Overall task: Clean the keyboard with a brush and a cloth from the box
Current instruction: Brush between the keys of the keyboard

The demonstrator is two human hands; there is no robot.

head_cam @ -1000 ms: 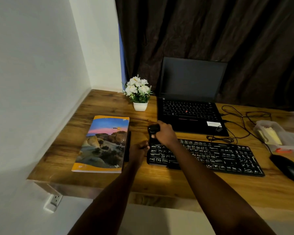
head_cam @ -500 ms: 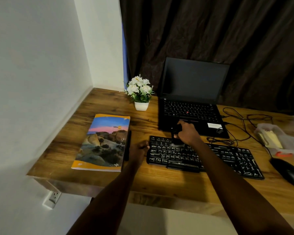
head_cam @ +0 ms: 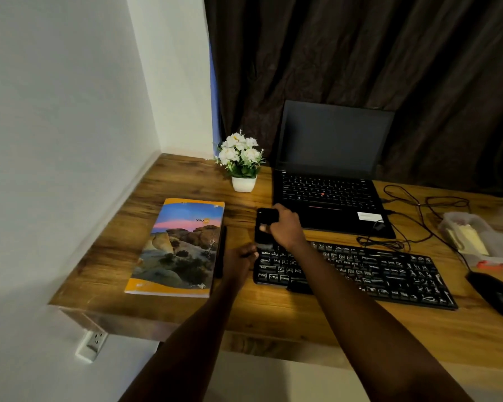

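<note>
A black keyboard [head_cam: 369,271] lies across the wooden desk [head_cam: 273,314] in front of me. My right hand [head_cam: 285,227] grips a black brush [head_cam: 265,224] and holds it down at the keyboard's far left corner, bristles on the top row of keys. My left hand [head_cam: 240,261] holds the keyboard's left edge, fingers curled against it. At the right, a clear plastic box [head_cam: 476,239] holds a yellowish cloth [head_cam: 466,237].
An open black laptop [head_cam: 328,181] stands behind the keyboard, with cables [head_cam: 413,221] to its right. A book [head_cam: 180,248] lies left of my left hand, a small flower pot [head_cam: 243,163] behind it. A black mouse [head_cam: 497,294] sits at the right edge.
My right hand swept the brush right along the keyboard's top row, then back to the far left corner. My left hand stayed at the keyboard's left edge.
</note>
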